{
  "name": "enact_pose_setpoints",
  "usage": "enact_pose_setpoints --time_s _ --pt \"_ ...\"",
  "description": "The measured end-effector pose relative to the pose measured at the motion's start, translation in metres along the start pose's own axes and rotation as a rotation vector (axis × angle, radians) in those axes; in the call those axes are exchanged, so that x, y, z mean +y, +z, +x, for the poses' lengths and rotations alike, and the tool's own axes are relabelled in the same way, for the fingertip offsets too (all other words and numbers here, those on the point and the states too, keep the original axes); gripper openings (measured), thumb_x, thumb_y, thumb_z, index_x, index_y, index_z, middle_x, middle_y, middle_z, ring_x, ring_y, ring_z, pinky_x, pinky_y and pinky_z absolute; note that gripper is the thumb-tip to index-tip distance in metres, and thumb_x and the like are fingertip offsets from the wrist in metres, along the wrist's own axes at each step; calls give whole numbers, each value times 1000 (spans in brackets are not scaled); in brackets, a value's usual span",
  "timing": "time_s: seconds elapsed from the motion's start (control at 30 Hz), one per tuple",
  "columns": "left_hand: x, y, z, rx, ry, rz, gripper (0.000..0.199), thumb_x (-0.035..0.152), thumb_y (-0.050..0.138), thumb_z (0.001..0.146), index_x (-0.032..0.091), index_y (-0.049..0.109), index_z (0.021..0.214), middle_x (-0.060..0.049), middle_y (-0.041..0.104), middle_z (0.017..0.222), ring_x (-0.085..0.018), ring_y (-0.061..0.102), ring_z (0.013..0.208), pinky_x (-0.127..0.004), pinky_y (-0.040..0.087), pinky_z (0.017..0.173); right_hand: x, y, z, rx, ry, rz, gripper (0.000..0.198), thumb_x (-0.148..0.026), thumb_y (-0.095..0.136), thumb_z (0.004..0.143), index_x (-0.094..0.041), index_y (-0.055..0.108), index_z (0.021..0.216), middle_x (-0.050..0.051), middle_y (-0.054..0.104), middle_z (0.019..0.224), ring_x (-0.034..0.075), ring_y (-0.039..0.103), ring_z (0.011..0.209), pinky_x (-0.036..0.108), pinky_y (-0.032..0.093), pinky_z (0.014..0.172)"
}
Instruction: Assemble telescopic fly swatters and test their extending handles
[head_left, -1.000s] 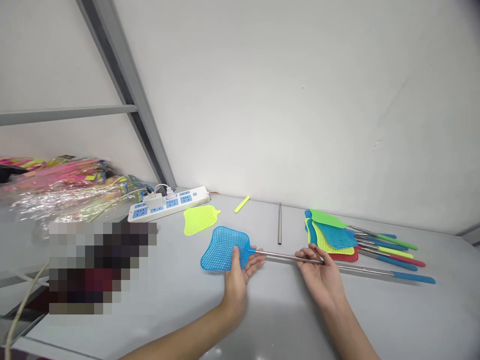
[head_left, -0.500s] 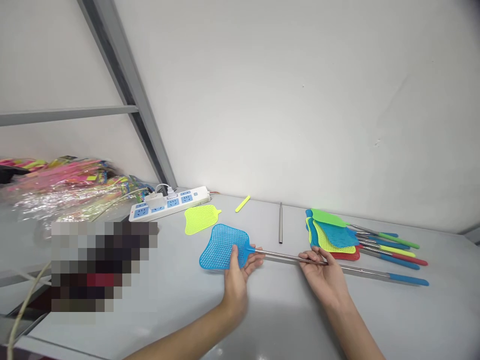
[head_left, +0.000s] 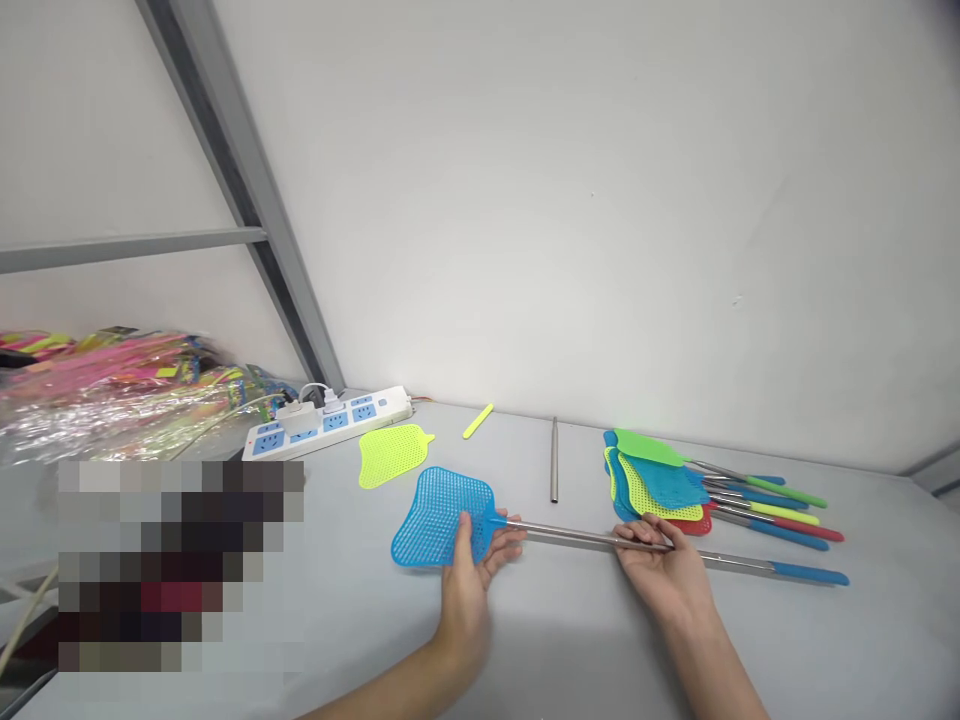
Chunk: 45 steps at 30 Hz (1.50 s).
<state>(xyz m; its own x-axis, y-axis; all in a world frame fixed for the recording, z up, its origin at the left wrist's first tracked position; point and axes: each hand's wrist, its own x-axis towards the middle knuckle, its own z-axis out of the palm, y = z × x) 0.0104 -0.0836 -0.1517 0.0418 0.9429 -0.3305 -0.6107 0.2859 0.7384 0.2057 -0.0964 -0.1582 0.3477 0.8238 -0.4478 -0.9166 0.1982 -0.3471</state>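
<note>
The left hand (head_left: 466,590) has the blue swatter (head_left: 439,512) by its net, close to the neck; its grip pinches, with the thumb on top and the fingers underneath. The right hand (head_left: 670,575) has its grip curled around the swatter's metal stick (head_left: 564,534), near the middle. The swatter is over the middle of the worktop (head_left: 570,650), with the net toward the left edge and the blue handle (head_left: 810,574) toward the right edge. Behind it, near the back edge by the wall (head_left: 525,200), lie a yellow net (head_left: 394,455), a small yellow stick (head_left: 478,421) and a gray tube (head_left: 554,462), all apart. A pile of swatters (head_left: 667,485) sits near the back right corner, just beyond the right hand, with handles pointing to the right edge. A white power strip (head_left: 330,425) with plugs (head_left: 298,415) in it lies near the back left corner.
</note>
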Motion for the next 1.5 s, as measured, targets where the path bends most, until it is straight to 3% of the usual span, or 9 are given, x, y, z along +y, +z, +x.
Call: enact_pose_setpoints --time_s 0.37,0.67,0.87,1.5 --pt "-1 -3 -1 -28 36 33 39 45 46 75 10 61 82 -12 65 83 -21 61 72 -30 45 65 -19 -14 5 48 -115 14 18 -5 32 67 -18 27 55 -8 24 40 5 29 31 19 28 38" --pt "-3 -2 -10 -17 -92 -16 40 44 41 79 10 57 91 -15 64 94 -22 61 79 -37 44 79 -4 -9 -3 -1 -184 107 24 -5 32 67 -18 22 50 -8 27 36 4 27 29 18 25 35" --pt "-4 1 -18 -29 -47 -84 39 41 41 80 7 55 94 -16 65 89 -24 58 91 -38 40 88 1 -8 -8 -14 -214 136 28 -7 34 71 -18 20 50 -9 28 37 4 27 29 17 25 34" --pt "-8 -2 -18 -30 -117 -113 40 39 33 84 7 49 103 -17 63 97 -23 56 95 -36 39 92 8 -12 -7 -2 -251 139 31 -12 39 70 -18 17 50 -10 22 37 3 25 28 16 25 31"
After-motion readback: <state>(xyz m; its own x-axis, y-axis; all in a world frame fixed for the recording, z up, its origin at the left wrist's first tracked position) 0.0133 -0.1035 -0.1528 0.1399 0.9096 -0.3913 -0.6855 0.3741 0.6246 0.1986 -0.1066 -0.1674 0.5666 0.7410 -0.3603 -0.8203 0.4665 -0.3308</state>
